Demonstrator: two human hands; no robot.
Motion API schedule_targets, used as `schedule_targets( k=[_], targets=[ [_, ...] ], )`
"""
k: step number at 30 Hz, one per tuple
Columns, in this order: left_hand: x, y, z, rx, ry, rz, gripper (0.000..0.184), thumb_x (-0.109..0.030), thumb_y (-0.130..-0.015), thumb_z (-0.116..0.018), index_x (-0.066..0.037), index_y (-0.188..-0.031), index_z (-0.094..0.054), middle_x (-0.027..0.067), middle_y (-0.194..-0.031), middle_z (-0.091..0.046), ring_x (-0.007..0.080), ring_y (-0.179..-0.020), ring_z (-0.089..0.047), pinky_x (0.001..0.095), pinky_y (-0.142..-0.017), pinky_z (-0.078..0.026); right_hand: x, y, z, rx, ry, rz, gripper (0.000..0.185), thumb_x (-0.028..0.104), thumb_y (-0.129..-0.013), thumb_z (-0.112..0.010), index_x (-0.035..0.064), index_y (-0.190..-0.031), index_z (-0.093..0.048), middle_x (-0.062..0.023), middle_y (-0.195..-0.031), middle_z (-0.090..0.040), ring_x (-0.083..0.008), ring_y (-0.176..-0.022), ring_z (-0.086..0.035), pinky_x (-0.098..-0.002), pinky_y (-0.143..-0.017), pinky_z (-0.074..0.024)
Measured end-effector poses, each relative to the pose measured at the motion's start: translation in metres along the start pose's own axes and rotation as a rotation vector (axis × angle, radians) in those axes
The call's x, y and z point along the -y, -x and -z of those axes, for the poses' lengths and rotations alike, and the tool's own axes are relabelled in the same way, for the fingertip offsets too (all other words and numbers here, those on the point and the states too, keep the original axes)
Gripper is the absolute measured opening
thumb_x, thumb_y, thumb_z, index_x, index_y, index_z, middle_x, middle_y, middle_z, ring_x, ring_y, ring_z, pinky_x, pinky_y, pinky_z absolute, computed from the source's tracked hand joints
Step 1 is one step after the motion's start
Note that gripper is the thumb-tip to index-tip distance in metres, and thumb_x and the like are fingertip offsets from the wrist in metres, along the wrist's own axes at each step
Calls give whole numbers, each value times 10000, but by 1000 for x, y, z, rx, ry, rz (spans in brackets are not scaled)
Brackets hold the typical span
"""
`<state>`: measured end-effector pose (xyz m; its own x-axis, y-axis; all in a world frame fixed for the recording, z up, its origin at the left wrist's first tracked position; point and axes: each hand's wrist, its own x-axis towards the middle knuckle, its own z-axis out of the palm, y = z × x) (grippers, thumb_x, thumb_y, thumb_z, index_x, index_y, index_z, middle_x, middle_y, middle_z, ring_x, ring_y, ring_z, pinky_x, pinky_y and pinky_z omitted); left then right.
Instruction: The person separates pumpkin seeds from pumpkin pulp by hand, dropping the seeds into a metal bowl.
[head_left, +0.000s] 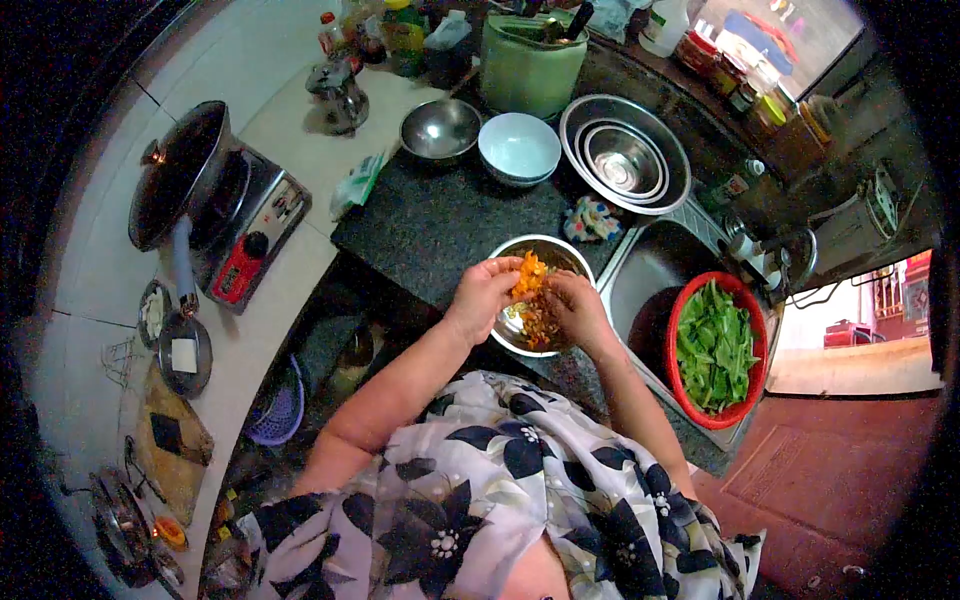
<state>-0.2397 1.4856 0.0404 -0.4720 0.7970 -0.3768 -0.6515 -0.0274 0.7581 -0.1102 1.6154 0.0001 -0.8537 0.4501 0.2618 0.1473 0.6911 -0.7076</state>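
A clump of orange flower petals is pinched in the fingertips of my left hand, above a steel bowl. My right hand is over the bowl's right side, its fingers bent inward beside the petals; what they grip is hidden. More orange and brownish bits lie inside the bowl. The bowl stands on the dark stone counter, close to the front edge.
Right of the bowl is a sink, with a red basket of green leaves. Nested steel basins, white bowls and a patterned cloth stand behind. At left, a wok sits on a stove.
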Motion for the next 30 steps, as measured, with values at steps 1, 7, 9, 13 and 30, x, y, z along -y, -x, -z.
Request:
schedule_targets(
  k=[1, 7, 9, 13, 30],
  targets=[
    [-4, 0, -2, -16, -30, -7, 215, -27, -845, -450, 48, -1042, -488, 119, -988, -553, 179, -869, -573, 298, -733, -519, 6, -2, 0, -31, -57, -53, 173, 48, -803, -552, 1, -967, -576, -95, -966, -600, -179, -917, -563, -261, -803, -426],
    [2, -3, 0, 16, -67, 21, 206, -45, -833, -491, -1, -1034, -505, 92, -974, -569, 189, -884, -568, 312, -765, -492, 26, -15, 19, -96, -460, -306, 140, 55, -827, -547, -2, -946, -593, -41, -877, -609, -94, -781, -556, -220, -711, -443],
    [5, -3, 2, 27, -36, 12, 201, -53, -833, -501, -8, -1029, -510, 83, -971, -570, 181, -879, -568, 303, -763, -489, 32, -14, 19, -92, -498, -322, 148, 54, -820, -561, 0, -955, -590, -33, -872, -604, -86, -778, -548, -216, -702, -441],
    [1, -1, 3, -12, 7, -12, 190, -57, -834, -510, -8, -1018, -504, 84, -967, -565, 175, -865, -570, 298, -753, -497, 42, -13, 12, -135, -523, -302, 150, 52, -812, -577, -4, -950, -584, -34, -870, -601, -88, -773, -548, -213, -699, -443],
    [2, 1, 1, 12, -46, -44, 230, -29, -810, -552, 8, -1026, -481, 89, -960, -563, 141, -843, -571, 247, -741, -492, 52, -12, -1, -90, -156, -170, 143, 41, -745, -609, 2, -869, -550, -81, -764, -568, -141, -693, -550, -251, -613, -447]
  ],
)
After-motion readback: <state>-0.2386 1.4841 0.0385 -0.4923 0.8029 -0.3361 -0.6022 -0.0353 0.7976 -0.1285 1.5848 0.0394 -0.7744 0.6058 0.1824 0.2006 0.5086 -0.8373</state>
